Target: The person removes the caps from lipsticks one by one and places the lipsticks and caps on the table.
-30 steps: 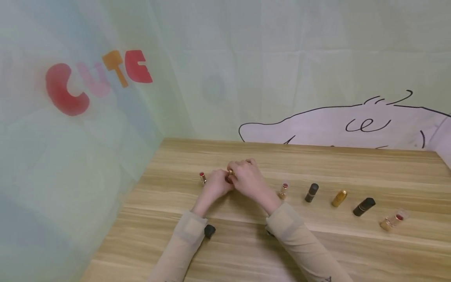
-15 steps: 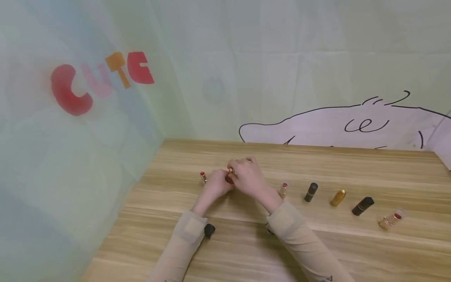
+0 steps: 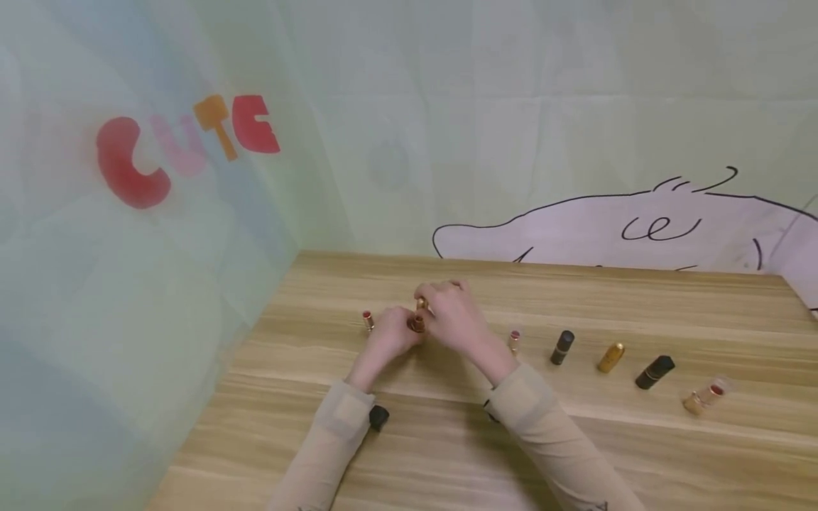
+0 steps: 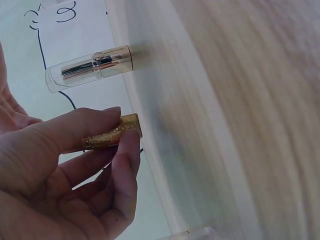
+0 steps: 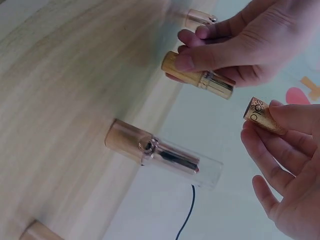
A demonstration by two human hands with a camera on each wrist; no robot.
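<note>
My left hand [image 3: 393, 332] pinches the gold base of a lipstick [image 5: 182, 70] between thumb and fingers, just above the wooden table. Its shiny inner collar [image 5: 218, 86] is bare. Beside it, my right hand [image 3: 455, 316] holds the gold lipstick cap [image 5: 262, 116], printed with dark letters, between thumb and fingertips. A gap shows between cap and base in the right wrist view. Left of my left hand stands a red lipstick [image 3: 368, 321]. Near my right wrist stands a lipstick with a clear cap [image 3: 514, 342], seen large in the right wrist view.
To the right, a black lipstick tube [image 3: 562, 348], a gold one [image 3: 611, 357], another black one [image 3: 655, 372] and a clear-capped lipstick [image 3: 703, 397] form a row on the table [image 3: 447, 454]. Printed cloth walls [image 3: 511, 128] border the table's back and left.
My right hand has moved slightly up and away from my left, drawing the gold cap off the lipstick base. My left hand has stayed in place.
</note>
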